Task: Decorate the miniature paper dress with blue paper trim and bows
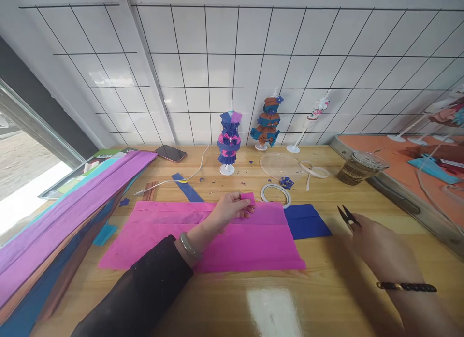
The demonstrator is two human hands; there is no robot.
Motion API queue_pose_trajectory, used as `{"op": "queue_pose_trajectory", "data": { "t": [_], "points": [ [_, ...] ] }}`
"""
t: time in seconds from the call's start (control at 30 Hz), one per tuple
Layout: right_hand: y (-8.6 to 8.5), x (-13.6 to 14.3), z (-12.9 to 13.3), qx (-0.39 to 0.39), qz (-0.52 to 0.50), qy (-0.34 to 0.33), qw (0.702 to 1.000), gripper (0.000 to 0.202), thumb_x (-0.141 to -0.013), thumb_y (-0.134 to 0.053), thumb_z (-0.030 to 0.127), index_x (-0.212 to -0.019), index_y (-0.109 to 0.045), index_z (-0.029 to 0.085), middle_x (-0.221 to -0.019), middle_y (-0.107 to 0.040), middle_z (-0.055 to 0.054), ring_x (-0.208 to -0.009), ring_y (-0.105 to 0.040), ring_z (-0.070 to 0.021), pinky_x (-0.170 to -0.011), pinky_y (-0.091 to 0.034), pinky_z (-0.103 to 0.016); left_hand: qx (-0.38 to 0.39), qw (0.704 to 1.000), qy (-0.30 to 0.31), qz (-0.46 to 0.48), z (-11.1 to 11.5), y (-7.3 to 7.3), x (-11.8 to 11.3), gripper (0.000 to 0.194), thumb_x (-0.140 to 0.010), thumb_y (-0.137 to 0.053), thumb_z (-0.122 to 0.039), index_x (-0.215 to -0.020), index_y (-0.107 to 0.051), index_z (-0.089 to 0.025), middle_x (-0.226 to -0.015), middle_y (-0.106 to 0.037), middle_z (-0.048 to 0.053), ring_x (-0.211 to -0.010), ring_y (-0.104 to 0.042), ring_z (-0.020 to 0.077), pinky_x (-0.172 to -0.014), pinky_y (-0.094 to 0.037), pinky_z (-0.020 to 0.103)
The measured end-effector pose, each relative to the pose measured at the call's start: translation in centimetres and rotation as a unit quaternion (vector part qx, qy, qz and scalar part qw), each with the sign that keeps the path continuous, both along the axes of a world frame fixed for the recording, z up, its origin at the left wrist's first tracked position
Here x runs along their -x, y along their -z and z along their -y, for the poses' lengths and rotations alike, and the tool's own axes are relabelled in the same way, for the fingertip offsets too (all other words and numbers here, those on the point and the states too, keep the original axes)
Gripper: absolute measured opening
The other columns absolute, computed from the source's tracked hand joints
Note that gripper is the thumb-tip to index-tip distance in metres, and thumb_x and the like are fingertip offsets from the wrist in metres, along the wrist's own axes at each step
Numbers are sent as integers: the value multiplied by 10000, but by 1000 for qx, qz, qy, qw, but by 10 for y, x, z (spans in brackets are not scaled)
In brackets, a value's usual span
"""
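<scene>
My left hand (232,209) pinches a small pink paper piece (248,197) between thumb and fingers, over the back edge of a large pink crepe sheet (217,247) lying on the table. At the right, my right hand (377,242) is closed round small dark snips (348,217), whose blades point up and to the left, slightly apart. A dark blue paper piece (308,222) lies between the sheet and the snips, partly beneath the pink sheet's right edge. Behind my left hand stands a small dress form (229,139) in blue and pink paper.
A tape roll (276,196) and a clear disc (277,165) lie behind the sheet. Two more dress forms (267,122) (308,122) stand by the wall. Long crepe strips (79,206) and a phone (171,153) are at left, a cup (357,168) at right.
</scene>
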State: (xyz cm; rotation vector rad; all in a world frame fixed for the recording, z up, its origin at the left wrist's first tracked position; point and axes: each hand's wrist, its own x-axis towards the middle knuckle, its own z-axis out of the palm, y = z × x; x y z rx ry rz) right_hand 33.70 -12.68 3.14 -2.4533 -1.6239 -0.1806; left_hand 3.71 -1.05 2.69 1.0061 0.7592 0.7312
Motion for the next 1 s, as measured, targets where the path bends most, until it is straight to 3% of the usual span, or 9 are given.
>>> {"op": "queue_pose_trajectory", "data": {
  "t": [0.1, 0.23, 0.37, 0.47, 0.53, 0.6, 0.73, 0.87, 1.0],
  "points": [
    [-20, 28, -17, -62, -114, -73, 989, 282, -830, -399, 308, -1009, -576, 179, -844, -675, -106, -707, -631, -246, -567, -448, -323, 9, 1000, 1, 6, 1, -3, 0, 269, -652, -704, -322, -769, -607, -100, -683, -630, 48, -600, -562, 85, -607, -428, 234],
    [-37, 82, -40, -65, -393, -200, 895, 314, -843, -427, 391, -1056, -546, 194, -823, -654, -48, -682, -624, -170, -591, -490, -258, 11, 1000, 0, 11, 1, -3, 0, 283, -630, -723, -323, -758, -620, -93, -668, -625, 40, -588, -558, 77, -614, -427, 227],
    [-30, 121, -60, -30, -571, -216, 792, 365, -857, -389, 479, -1025, -532, 188, -549, -494, 31, -396, -421, -96, -349, -318, -199, 10, 1000, 5, -2, 0, -1, 1, 315, -626, -724, -361, -761, -628, -93, -690, -643, 51, -601, -575, 85, -641, -443, 240],
    [-12, 132, -67, -76, -668, -185, 717, 422, -848, -357, 536, -1006, -528, 183, -567, -399, 56, -358, -286, -60, -322, -236, -200, 3, 999, 18, -28, 0, 0, 0, 310, -646, -705, -370, -759, -620, -94, -718, -660, 67, -606, -589, 92, -638, -454, 242],
    [-2, 133, -67, -77, -676, -179, 711, 456, -811, -447, 538, -1079, -517, 175, -535, -353, 76, -360, -241, -57, -325, -209, -202, -5, 999, 23, -49, 2, 0, -2, 294, -651, -702, -344, -777, -593, -101, -712, -662, 66, -589, -596, 100, -621, -464, 247],
    [3, 133, -65, -60, -650, -184, 735, 488, -766, -550, 506, -1111, -532, 162, -507, -352, 81, -373, -258, -63, -341, -217, -207, -26, 997, 27, -64, 5, -1, -5, 336, -646, -705, -293, -884, -550, -114, -669, -653, 44, -558, -601, 113, -595, -473, 259],
    [2, 135, -60, -12, -594, -216, 775, 378, -741, -599, 475, -944, -638, 157, -509, -466, 39, -413, -369, -91, -373, -267, -222, -101, 990, 51, -88, 14, -1, -9, 578, -683, -652, -203, -1184, -379, -114, -562, -608, -13, -524, -593, 131, -562, -474, 268],
    [0, 141, -59, -14, -591, -239, 771, 276, -764, -587, 433, -665, -626, 178, -544, -582, -2, -489, -505, -131, -473, -394, -252, -169, 975, 79, -124, 19, 1, -8, 686, -700, -581, -131, -1315, -275, -139, -580, -600, -26, -575, -608, 137, -576, -468, 259],
    [0, 142, -60, -19, -611, -254, 750, 284, -775, -573, 428, -638, -608, 182, -592, -633, -28, -579, -591, -175, -604, -471, -302, -184, 970, 92, -128, 18, 2, -5, 672, -714, -567, -145, -1323, -282, -143, -604, -605, -14, -591, -609, 139, -577, -466, 259]
  ]
}}
